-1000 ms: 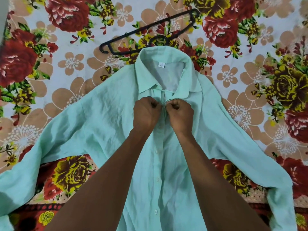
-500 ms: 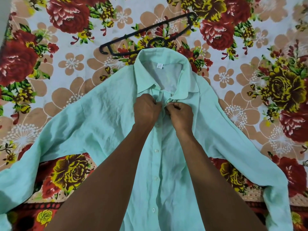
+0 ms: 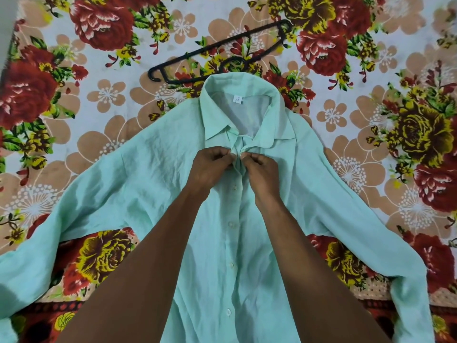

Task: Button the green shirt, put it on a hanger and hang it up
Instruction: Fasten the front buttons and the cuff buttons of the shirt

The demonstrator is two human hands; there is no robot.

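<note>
A pale green shirt (image 3: 148,184) lies face up and spread out on a flowered bedsheet, collar away from me, sleeves out to both sides. Several white buttons down its front are fastened. My left hand (image 3: 210,167) and my right hand (image 3: 262,172) meet just under the collar, and each pinches one edge of the shirt's front at the top button. The button itself is hidden between my fingertips. A black plastic hanger (image 3: 222,49) lies flat on the sheet just beyond the collar, its hook touching the collar's far edge.
The flowered bedsheet (image 3: 99,100) covers the whole surface in view. A strip of pale wall or floor (image 3: 6,28) shows at the top left corner.
Both hands have crept a little up the shirt's front toward the collar, and the fingers have loosened from tight fists into a fingertip pinch.
</note>
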